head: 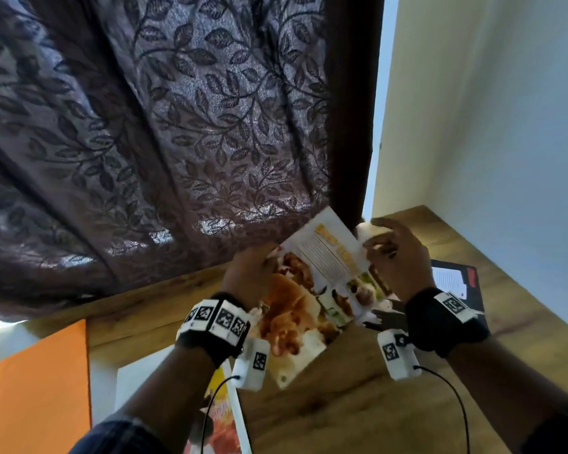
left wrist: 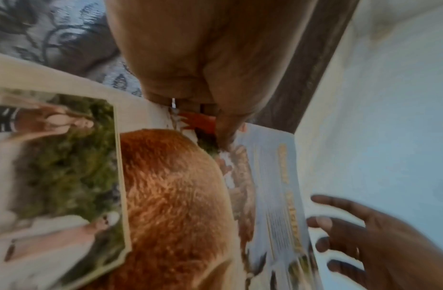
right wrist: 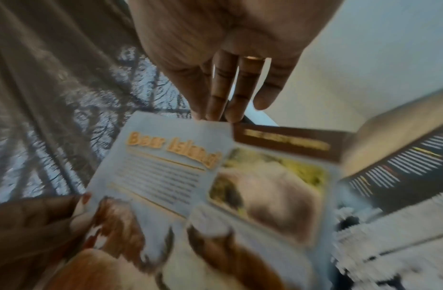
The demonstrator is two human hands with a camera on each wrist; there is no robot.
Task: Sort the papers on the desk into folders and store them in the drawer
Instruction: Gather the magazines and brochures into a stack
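Page (head: 312, 290) is held off the surface (head: 341, 404), long axis running away; pinched by left hand (head: 246, 273), touched by loosely open right hand (head: 395, 257); "Bear Island" title is legible in right wrist view only

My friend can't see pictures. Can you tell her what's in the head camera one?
Two hands hold up a colourful magazine page with bear photos above a wooden desk. The left hand grips its left edge and the right hand touches its right edge with loose fingers. A leaf-patterned curtain hangs behind.
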